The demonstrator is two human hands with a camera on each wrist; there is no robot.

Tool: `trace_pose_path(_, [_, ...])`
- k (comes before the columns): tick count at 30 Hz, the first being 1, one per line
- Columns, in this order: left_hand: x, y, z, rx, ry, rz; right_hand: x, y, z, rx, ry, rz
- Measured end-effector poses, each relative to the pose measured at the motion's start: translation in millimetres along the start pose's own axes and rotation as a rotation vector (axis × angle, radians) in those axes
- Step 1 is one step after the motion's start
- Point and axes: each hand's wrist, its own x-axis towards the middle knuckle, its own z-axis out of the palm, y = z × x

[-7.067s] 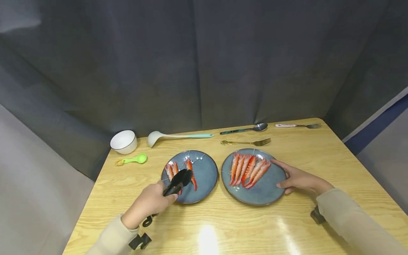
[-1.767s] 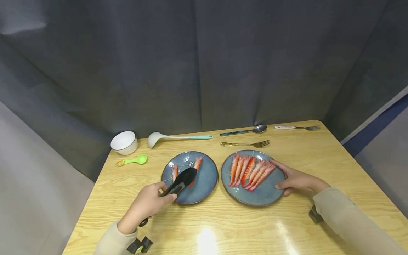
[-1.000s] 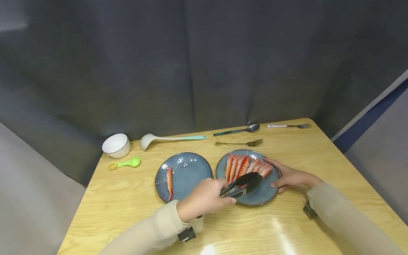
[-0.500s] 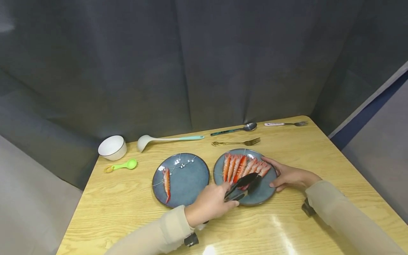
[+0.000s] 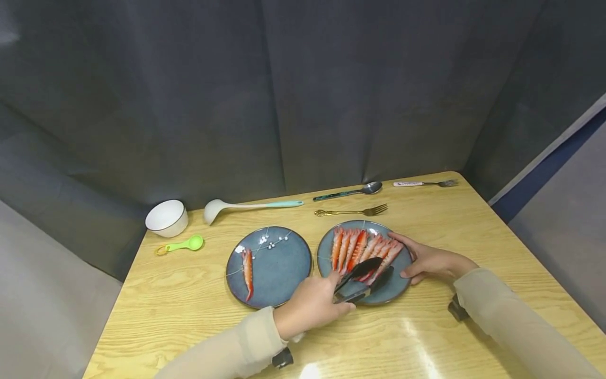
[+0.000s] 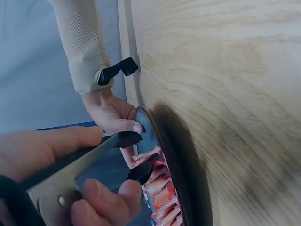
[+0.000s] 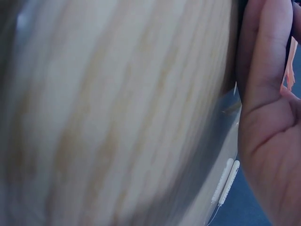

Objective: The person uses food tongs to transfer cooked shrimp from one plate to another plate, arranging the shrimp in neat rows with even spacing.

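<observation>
My left hand (image 5: 312,303) grips black-tipped tongs (image 5: 361,271) over the front of the right plate (image 5: 347,289). The tong tips stand apart, one near the shrimp (image 6: 162,193), with none clearly clamped. A row of several red-orange shrimp (image 5: 350,247) lies side by side on that blue-grey plate, their lower ends partly hidden by the tongs. Thumb above and fingers at the edge, my right hand (image 5: 428,263) holds the plate's right rim. On the left plate (image 5: 284,268), with its white blossom pattern, lies a single shrimp (image 5: 248,275) near the left side.
Behind the plates lie a ladle (image 5: 251,206), a dark spoon (image 5: 347,191), a gold fork (image 5: 351,211) and a fork with a pale handle (image 5: 424,183). A white bowl (image 5: 167,218) and green measuring spoons (image 5: 181,245) are at left. A dark curtain (image 5: 284,95) stands behind the table.
The left hand has carried a shrimp with the tongs from the left plate to the right one. The tongs have since spread, and the shrimp lies at the row's right end. The right hand stays put.
</observation>
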Motion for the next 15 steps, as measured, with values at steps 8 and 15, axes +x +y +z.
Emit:
trace_pose_path(8, [-35.0,-18.4,-34.2,-0.083,0.092,-0.064,10,-1,3,-0.015,0.003,0.006])
trace_pose_path(15, [-73.9,-58.2,-83.6,-0.119,0.142,-0.277,4,1,0,-0.038,0.02,0.012])
